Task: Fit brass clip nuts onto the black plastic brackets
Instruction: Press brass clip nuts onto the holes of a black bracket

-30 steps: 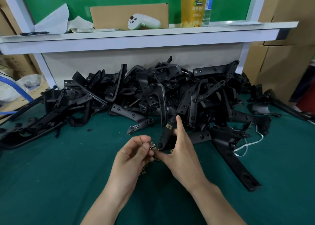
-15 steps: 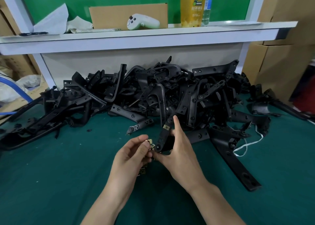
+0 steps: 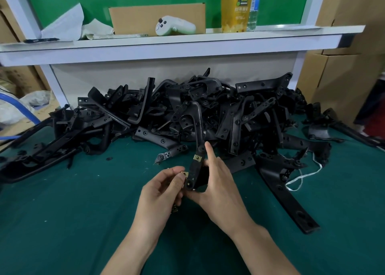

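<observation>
The black bracket [image 3: 194,171] stands tilted above the green mat [image 3: 62,212] before the bracket pile [image 3: 229,116]. It carries a fitted clip nut [image 3: 196,157] and has shifted slightly left since a second ago. The left hand [image 3: 164,189] pinches a second clip nut [image 3: 184,173] between thumb and forefinger, now a little higher against the bracket's lower end. The right hand [image 3: 218,187] grips the bracket, forefinger straight.

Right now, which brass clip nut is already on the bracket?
The upper clip nut, clipped on the held bracket; the lower clip nut is only pinched by the left hand.
</observation>
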Tool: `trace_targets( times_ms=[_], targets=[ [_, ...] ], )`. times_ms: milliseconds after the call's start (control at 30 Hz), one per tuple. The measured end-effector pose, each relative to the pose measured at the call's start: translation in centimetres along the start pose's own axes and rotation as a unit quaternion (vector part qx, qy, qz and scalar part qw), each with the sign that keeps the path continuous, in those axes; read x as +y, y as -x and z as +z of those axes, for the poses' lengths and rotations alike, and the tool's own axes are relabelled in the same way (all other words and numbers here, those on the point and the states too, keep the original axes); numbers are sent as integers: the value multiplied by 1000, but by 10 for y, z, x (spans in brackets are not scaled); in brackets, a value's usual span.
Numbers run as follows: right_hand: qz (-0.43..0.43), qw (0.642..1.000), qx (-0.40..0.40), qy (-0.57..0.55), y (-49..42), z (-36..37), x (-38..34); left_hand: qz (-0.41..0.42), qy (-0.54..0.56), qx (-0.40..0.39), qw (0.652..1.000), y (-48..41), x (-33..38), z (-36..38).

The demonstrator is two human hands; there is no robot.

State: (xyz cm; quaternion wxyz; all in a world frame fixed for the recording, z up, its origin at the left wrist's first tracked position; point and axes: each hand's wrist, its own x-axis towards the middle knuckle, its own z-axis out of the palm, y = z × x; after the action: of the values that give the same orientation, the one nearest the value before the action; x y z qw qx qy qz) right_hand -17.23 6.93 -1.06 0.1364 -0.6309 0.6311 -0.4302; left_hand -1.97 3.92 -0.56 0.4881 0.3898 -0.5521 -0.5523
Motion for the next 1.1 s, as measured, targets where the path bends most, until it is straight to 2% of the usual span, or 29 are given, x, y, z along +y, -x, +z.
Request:
trace_targets(
  times_ms=[367,1100],
  targets=[
    [11,1000,-9,-3,0,2,1,18,-12,7,1000,2,4,2],
    [-15,1000,5,22,0,5,4,-18,8,43,999,3,3,6]
  ],
)
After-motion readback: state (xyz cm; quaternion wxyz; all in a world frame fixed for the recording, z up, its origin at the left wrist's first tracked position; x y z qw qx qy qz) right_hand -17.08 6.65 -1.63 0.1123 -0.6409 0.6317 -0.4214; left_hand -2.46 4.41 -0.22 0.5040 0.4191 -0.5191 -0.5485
